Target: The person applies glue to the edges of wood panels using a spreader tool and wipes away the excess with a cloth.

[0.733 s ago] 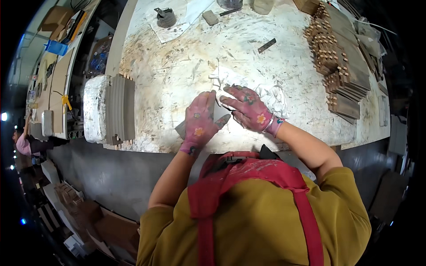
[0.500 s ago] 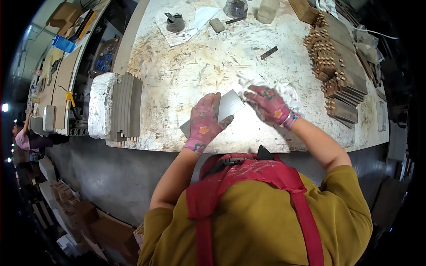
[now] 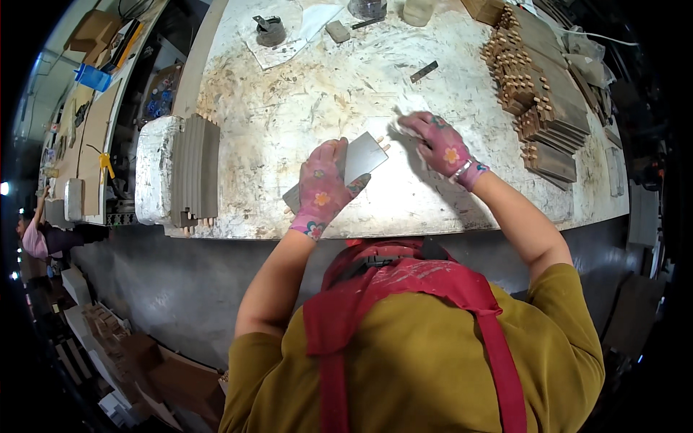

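Note:
My left hand (image 3: 323,186), in a pink flowered glove, grips a flat grey board (image 3: 367,156) across its middle. The thumb lies along the near side and the fingers along the far side. Small wooden dowels (image 3: 385,143) stick out of the board's far right end. Beyond that end, just apart from it, my right hand (image 3: 442,148) in a matching glove is closed on a white cloth (image 3: 413,107). Part of the cloth shows past the fingertips; the rest is hidden under the hand.
Stacked grey boards with dowels (image 3: 552,108) line the table's right side. More boards (image 3: 198,169) stand at the left beside a white wrapped block (image 3: 155,172). A dark jar (image 3: 270,32), a grey block (image 3: 337,31) and a short dark metal strip (image 3: 424,71) lie farther back.
My right hand has shifted a little right, away from the board's end, uncovering the dowels. The cloth has moved with it. My left hand keeps its hold; the whole view has shifted slightly.

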Demonstrator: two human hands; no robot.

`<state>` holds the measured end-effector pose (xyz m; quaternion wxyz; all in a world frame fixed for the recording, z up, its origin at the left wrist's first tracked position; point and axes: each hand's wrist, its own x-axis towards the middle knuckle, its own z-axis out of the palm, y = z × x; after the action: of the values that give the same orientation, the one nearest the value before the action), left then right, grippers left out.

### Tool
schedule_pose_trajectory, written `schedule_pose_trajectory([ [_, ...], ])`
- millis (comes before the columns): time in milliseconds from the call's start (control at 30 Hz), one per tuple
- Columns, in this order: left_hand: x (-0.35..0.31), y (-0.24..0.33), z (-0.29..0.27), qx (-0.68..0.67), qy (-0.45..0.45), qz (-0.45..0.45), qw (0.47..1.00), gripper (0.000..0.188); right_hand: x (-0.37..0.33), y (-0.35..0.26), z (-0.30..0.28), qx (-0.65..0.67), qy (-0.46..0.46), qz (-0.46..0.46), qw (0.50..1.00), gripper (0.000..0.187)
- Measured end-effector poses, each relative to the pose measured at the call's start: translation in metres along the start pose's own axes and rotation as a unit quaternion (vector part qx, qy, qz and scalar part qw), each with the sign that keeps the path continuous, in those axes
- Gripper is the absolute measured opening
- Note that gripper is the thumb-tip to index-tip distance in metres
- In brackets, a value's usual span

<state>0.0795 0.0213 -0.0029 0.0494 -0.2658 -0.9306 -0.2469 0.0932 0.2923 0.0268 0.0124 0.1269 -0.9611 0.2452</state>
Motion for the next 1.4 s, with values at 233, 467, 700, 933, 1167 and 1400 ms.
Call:
schedule_pose_trajectory([
  [233, -0.005, 0.0, 0.005, -0.013, 0.003, 0.023, 1.0, 0.069, -0.001, -0.024, 0.011, -0.05, -0.06, -0.045, 0.996, 0.037],
  [467, -0.006, 0.009, 0.0, 0.01, -0.019, 0.046, 0.999, 0.069, -0.004, -0.025, 0.005, -0.097, -0.046, -0.069, 0.992, 0.037],
  [700, -0.004, 0.007, 0.004, 0.005, -0.022, 0.07, 0.997, 0.069, -0.021, 0.022, -0.015, -0.125, -0.096, 0.011, 0.987, 0.049],
  [933, -0.003, 0.007, 0.005, 0.014, -0.055, 0.08, 0.995, 0.074, -0.065, 0.015, -0.003, -0.053, -0.023, -0.022, 0.998, 0.025],
  [1167, 0.004, 0.012, 0.005, 0.046, -0.052, 0.079, 0.994, 0.072, -0.067, -0.006, 0.013, -0.051, 0.005, -0.089, 0.995, 0.025],
  [1400, -0.001, 0.009, 0.004, 0.044, -0.041, 0.08, 0.995, 0.071, -0.037, -0.005, -0.008, -0.002, 0.005, -0.04, 0.999, 0.04],
])
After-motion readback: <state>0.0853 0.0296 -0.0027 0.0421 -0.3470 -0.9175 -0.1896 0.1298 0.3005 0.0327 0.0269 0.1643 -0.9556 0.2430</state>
